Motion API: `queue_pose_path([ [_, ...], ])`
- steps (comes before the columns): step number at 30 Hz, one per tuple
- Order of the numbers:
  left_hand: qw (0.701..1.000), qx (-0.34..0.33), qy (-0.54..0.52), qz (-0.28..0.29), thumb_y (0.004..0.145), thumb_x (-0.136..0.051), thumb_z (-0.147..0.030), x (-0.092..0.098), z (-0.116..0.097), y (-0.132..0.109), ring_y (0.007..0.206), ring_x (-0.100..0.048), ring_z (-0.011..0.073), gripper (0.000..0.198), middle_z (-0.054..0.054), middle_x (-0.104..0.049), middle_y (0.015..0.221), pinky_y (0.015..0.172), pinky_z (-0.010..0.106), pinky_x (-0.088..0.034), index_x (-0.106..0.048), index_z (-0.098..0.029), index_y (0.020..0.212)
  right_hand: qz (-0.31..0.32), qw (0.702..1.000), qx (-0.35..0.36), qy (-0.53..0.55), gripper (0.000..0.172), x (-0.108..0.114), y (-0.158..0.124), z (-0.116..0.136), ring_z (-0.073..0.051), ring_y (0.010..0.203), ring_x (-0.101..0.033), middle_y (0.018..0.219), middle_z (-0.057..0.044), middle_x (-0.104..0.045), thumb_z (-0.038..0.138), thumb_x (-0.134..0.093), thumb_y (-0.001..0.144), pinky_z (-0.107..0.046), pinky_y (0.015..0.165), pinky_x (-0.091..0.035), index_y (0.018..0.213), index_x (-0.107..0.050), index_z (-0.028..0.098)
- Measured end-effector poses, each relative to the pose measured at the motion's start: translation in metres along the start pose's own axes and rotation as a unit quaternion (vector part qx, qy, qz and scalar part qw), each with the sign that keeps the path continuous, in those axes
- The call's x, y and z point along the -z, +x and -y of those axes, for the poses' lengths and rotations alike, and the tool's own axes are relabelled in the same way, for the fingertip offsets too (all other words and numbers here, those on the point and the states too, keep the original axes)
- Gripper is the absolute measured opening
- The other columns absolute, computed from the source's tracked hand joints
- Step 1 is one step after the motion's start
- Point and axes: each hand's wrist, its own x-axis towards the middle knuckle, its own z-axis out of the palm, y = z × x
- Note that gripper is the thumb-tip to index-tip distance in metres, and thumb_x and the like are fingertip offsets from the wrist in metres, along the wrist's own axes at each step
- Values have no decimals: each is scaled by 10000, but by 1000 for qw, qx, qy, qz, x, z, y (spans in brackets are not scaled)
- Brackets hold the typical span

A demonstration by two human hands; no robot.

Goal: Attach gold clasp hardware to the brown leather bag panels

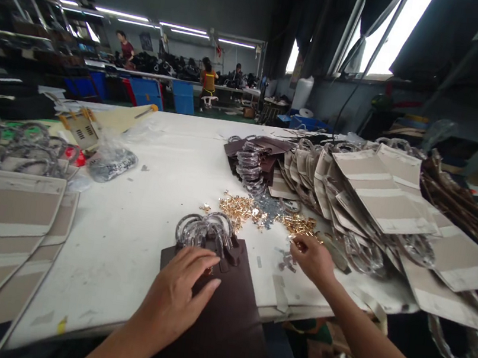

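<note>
A dark brown bag panel (227, 315) hangs over the table's front edge, with several plastic-wrapped handles (204, 229) at its top. My left hand (180, 290) lies on this panel, fingers stretched out and thumb apart. Just beside its fingertips shows a small gold-coloured glint, partly hidden by the fingers. At the near edge of a pile of small gold-coloured metal fasteners (303, 224), my right hand (311, 258) has its thumb and fingertips pinched together on a fastener, mostly hidden by the fingers. Another pile of gold fasteners (237, 210) and some grey metal pieces (268, 207) lie to its left.
Stacked beige bag panels (384, 195) with wrapped handles cover the table's right side, brown ones (472, 208) beyond. More beige panels (2, 200) lie at left, near a clear plastic bag (113, 163). Dark brown pieces (242, 155) lie behind the fasteners. Several people work in the background.
</note>
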Motion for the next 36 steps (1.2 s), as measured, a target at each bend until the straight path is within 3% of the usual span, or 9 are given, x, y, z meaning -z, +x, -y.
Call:
queue_pose_path([
  [3, 997, 18, -75, 0, 925, -633, -237, -9, -19, 14, 1128, -663, 265, 300, 103, -709, 1198, 1018, 436, -548, -686, -255, 1220, 20, 985, 15, 171, 323, -2, -31, 25, -197, 730, -646, 810, -43, -712, 451, -535, 916, -297, 683, -502, 993, -698, 183],
  [7, 976, 62, -209, 18, 880, -692, -234, -33, -38, 29, 1067, -685, 268, 459, 113, -697, 1261, 1000, 434, -555, -658, -284, 1336, 87, 853, -20, 514, 329, -14, -63, 64, -178, 594, -582, 641, -12, -633, 487, -678, 860, -299, 587, -492, 928, -677, 165],
  [9, 965, 71, -254, 17, 860, -701, -203, -46, -41, 33, 1071, -688, 268, 515, 109, -696, 1269, 999, 420, -547, -652, -298, 1364, 113, 824, -21, 554, 318, -18, -71, 77, -165, 585, -568, 638, -2, -627, 484, -707, 855, -295, 594, -486, 907, -683, 171],
  [16, 964, 44, -258, 42, 916, -613, -186, -74, -30, 47, 940, -700, 237, 261, 85, -750, 1011, 883, 351, -516, -789, -265, 1090, 154, 821, -22, 550, 376, -17, -73, 68, -177, 692, -641, 771, -39, -711, 508, -746, 865, -290, 636, -502, 994, -751, 154],
  [21, 962, 83, -259, 15, 916, -657, -252, -82, -31, 53, 798, -683, 219, 134, 62, -760, 876, 781, 327, -482, -788, -249, 945, 74, 853, -88, 510, 667, -11, -72, 55, -255, 839, -731, 1092, -112, -744, 577, -777, 802, -341, 649, -561, 1318, -647, 174],
  [24, 969, 72, -236, -12, 893, -702, -256, -80, -35, 52, 775, -675, 210, 66, 56, -748, 849, 750, 313, -475, -767, -241, 896, 56, 872, -87, 478, 505, -5, -76, 62, -236, 784, -709, 884, -77, -745, 584, -778, 800, -317, 642, -544, 1071, -740, 159],
  [28, 986, -17, -162, -35, 913, -630, -143, -75, -35, 41, 783, -681, 194, 123, 44, -720, 828, 748, 301, -499, -699, -218, 843, 123, 831, -70, 538, 388, -5, -87, 82, -193, 752, -654, 786, -48, -715, 553, -785, 821, -284, 656, -525, 878, -761, 169],
  [32, 993, -59, -91, -44, 927, -628, -129, -66, -30, 25, 852, -705, 195, 138, 38, -736, 913, 801, 311, -542, -651, -211, 1036, 157, 803, -59, 572, 352, -12, -93, 99, -171, 750, -615, 808, -39, -713, 519, -818, 805, -273, 679, -510, 884, -774, 179],
  [36, 996, -47, -74, 28, 872, -728, -134, -43, -19, 17, 974, -702, 196, 583, 36, -732, 1067, 907, 326, -557, -485, -224, 1394, 167, 805, -62, 566, 337, -19, -92, 105, -189, 787, -629, 880, -48, -740, 510, -818, 806, -290, 716, -509, 901, -776, 190],
])
